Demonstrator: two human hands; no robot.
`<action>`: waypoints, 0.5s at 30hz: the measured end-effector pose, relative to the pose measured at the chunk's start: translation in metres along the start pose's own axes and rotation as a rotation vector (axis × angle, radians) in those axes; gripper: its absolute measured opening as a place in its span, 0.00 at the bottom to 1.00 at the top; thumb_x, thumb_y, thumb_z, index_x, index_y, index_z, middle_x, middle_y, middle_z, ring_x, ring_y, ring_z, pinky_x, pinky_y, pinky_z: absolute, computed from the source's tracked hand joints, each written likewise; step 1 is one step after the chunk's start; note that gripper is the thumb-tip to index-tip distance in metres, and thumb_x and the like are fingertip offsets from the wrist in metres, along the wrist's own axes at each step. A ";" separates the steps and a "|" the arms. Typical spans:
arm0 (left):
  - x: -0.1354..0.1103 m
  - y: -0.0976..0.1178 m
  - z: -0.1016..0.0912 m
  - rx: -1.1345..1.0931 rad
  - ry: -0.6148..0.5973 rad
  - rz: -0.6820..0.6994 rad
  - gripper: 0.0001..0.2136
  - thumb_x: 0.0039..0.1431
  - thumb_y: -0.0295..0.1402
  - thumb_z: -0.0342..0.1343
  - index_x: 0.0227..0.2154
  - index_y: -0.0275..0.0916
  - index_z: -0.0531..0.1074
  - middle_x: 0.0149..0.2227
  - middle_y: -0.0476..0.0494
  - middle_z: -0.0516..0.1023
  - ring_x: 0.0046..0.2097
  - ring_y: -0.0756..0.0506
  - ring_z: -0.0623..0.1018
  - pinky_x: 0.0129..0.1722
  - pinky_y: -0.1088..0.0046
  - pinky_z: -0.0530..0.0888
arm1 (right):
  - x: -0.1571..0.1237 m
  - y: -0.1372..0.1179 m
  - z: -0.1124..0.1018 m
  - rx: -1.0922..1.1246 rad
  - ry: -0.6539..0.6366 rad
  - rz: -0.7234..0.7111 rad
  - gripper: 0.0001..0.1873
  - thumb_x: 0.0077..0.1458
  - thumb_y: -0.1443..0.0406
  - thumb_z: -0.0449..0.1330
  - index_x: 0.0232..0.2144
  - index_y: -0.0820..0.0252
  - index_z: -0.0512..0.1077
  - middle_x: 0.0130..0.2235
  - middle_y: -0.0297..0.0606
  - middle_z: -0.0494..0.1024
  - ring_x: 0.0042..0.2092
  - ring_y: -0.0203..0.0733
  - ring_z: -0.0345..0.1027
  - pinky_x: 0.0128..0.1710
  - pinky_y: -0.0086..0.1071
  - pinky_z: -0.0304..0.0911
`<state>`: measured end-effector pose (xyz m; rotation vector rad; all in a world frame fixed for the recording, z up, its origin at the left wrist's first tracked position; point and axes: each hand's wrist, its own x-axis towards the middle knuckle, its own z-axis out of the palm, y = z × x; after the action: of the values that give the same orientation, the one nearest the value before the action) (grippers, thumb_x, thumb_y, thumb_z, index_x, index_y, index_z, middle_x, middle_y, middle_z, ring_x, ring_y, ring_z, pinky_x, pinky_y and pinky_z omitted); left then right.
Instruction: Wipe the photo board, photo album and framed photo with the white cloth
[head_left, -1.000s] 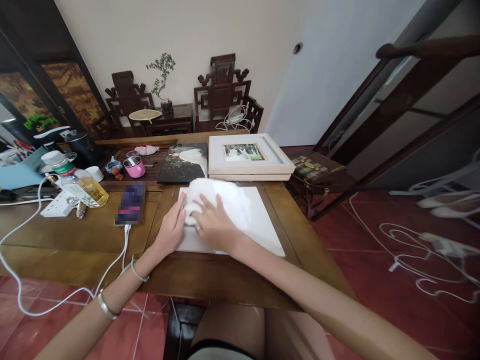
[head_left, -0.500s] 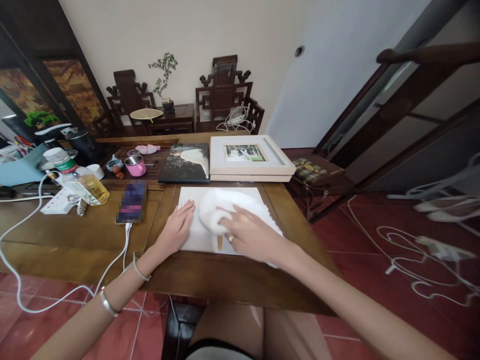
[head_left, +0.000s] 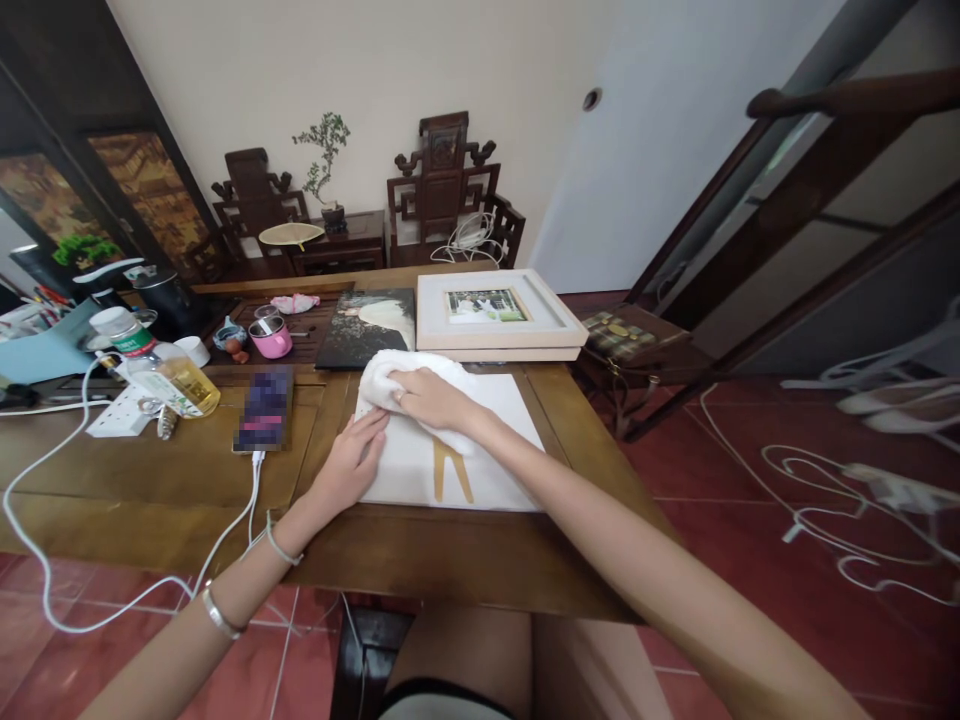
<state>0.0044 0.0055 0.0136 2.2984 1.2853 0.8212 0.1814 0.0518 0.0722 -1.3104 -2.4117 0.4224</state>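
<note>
A flat white panel (head_left: 491, 470) with a small tan mark lies on the wooden table (head_left: 150, 480) in front of me. My right hand (head_left: 431, 397) presses a white cloth (head_left: 390, 375) onto the panel's far left corner, fingers closed over the cloth. My left hand (head_left: 351, 462) lies flat on the panel's left edge with its fingers stretched out, holding nothing.
Beyond the panel stand a white framed photo (head_left: 495, 312) and a dark picture (head_left: 367, 325). To the left lie a phone (head_left: 262, 408) on a white cable, an oil bottle (head_left: 161, 370), a pink cup (head_left: 271, 337) and a power strip (head_left: 120, 412). Cables trail over the red floor at right.
My right hand has swept the cloth from the panel's middle right back to its far left corner, uncovering the tan mark. My left hand has stayed on the left edge.
</note>
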 end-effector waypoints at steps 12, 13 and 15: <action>-0.001 -0.001 0.002 -0.008 -0.001 0.016 0.18 0.63 0.34 0.44 0.53 0.37 0.68 0.58 0.37 0.67 0.61 0.42 0.64 0.63 0.53 0.55 | -0.123 0.064 -0.028 -0.062 0.067 0.244 0.13 0.51 0.69 0.46 0.31 0.57 0.70 0.41 0.42 0.77 0.55 0.57 0.61 0.48 0.48 0.60; -0.001 0.000 0.002 -0.008 -0.002 0.017 0.18 0.63 0.34 0.44 0.53 0.37 0.68 0.58 0.37 0.68 0.61 0.42 0.64 0.63 0.52 0.55 | -0.135 0.057 -0.025 -0.056 0.050 0.223 0.13 0.50 0.70 0.47 0.31 0.56 0.70 0.45 0.41 0.76 0.58 0.57 0.58 0.50 0.50 0.59; 0.000 0.000 0.002 -0.006 -0.007 0.017 0.18 0.63 0.34 0.44 0.53 0.37 0.68 0.58 0.37 0.67 0.61 0.41 0.64 0.63 0.52 0.55 | -0.158 0.039 -0.024 -0.039 -0.002 0.160 0.13 0.48 0.71 0.48 0.30 0.54 0.70 0.52 0.38 0.73 0.62 0.55 0.52 0.53 0.52 0.57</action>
<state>0.0055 0.0048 0.0126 2.3085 1.2599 0.8206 0.3006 -0.0593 0.0495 -1.5272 -2.3362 0.4211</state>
